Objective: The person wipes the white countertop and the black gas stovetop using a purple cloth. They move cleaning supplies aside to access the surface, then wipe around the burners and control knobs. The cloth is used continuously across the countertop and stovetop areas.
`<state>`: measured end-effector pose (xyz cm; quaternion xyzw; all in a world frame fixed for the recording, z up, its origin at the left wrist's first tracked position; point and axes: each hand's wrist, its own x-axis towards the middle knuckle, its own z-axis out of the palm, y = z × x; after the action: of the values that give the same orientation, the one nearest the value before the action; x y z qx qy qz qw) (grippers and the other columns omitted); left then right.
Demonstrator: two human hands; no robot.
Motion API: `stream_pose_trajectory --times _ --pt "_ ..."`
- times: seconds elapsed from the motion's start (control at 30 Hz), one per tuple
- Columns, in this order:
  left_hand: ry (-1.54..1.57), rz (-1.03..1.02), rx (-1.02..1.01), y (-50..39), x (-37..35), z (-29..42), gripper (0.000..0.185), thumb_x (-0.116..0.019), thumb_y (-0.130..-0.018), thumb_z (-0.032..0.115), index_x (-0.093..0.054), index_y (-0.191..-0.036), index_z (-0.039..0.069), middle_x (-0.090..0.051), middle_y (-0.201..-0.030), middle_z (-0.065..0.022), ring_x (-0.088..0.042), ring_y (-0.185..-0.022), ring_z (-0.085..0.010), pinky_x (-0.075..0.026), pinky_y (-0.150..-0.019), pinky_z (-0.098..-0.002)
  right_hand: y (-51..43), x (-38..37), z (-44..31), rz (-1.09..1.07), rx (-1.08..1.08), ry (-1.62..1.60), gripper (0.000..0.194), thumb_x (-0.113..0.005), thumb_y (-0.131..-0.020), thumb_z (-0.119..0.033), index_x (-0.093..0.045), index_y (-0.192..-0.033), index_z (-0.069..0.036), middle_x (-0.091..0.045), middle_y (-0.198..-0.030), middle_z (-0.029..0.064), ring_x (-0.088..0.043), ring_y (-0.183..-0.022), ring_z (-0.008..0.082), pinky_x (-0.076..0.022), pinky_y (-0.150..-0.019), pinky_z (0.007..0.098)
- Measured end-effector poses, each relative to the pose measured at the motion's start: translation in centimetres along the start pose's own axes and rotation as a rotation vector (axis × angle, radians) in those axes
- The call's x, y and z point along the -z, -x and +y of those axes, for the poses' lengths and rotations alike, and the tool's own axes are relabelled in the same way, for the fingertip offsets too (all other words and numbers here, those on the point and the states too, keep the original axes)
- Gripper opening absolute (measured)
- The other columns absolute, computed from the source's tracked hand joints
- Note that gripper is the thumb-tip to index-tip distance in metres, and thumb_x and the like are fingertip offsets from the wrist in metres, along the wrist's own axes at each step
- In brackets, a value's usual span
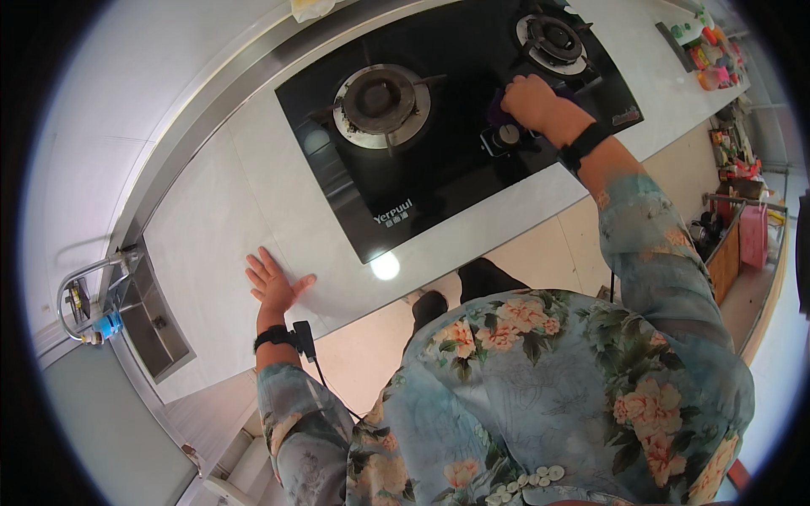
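Observation:
My right hand (533, 101) is closed over a dark purple cloth (498, 112), pressing it on the black glass gas hob (455, 164). Most of the cloth is hidden under the hand. Just below it sits a control knob (508, 135) in a metal surround. Beyond the hand is the far-right burner (557, 41), and a larger burner (380, 101) lies to the left. My left hand (273, 281) rests palm down on the pale countertop (234, 209), left of the hob, with its fingers spread and nothing held.
A steel sink (152, 316) with a curved tap (82, 275) is set at the left end. Beside the tap stands a bottle of blue liquid (107, 325). Several bottles and packets (709, 57) crowd the far-right counter. A pink container (753, 237) is by the right-hand shelving.

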<state>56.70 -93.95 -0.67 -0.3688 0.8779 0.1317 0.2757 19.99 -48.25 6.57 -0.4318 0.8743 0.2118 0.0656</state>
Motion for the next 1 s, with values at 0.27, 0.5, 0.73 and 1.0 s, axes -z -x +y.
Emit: stream_pose_trajectory --times 0.27,0.5,0.73,1.0 --pt "0.026 0.024 -0.022 0.3 -0.1 0.2 0.147 -0.088 -0.062 0.057 0.017 -0.157 0.017 0.022 -0.163 -0.0185 0.018 -0.150 -0.0438 -0.003 -0.115 -0.0689 2.9 0.1 -1.8 0.031 0.059 0.197 0.012 -0.073 -0.072 -0.022 -0.078 -0.082 -0.020 -0.067 -0.099 -0.0048 -0.051 -0.109 0.0188 -0.0387 -0.088 0.0337" --pt "0.056 0.035 -0.035 0.5 -0.2 0.3 0.147 -0.088 -0.061 0.059 0.015 -0.158 0.016 0.021 -0.163 -0.0183 0.018 -0.150 -0.0438 -0.002 -0.115 -0.0690 6.1 -0.6 -3.5 0.389 -0.099 0.077 0.015 -0.065 -0.078 -0.013 -0.076 -0.087 -0.015 -0.062 -0.116 0.0024 -0.051 -0.109 0.0220 -0.0403 -0.091 0.0352" --pt "0.052 0.035 -0.039 0.6 0.0 0.5 0.147 -0.086 -0.061 0.062 0.014 -0.158 0.016 0.020 -0.164 -0.0186 0.018 -0.150 -0.0434 -0.003 -0.115 -0.0684 9.1 -1.7 -6.5 0.306 -0.215 0.020 0.014 -0.062 -0.080 -0.009 -0.072 -0.090 -0.013 -0.059 -0.115 0.0053 -0.053 -0.109 0.0233 -0.0438 -0.086 0.0378" --pt "0.005 0.020 -0.019 0.8 0.4 1.0 0.146 -0.084 -0.062 0.066 0.015 -0.158 0.016 0.019 -0.164 -0.0193 0.018 -0.150 -0.0439 -0.003 -0.114 -0.0692 9.1 -3.6 -10.7 0.376 -0.579 -0.355 0.036 -0.074 -0.069 -0.011 -0.064 -0.104 -0.012 -0.056 -0.107 0.0092 -0.054 -0.107 0.0307 -0.0501 -0.082 0.0446"
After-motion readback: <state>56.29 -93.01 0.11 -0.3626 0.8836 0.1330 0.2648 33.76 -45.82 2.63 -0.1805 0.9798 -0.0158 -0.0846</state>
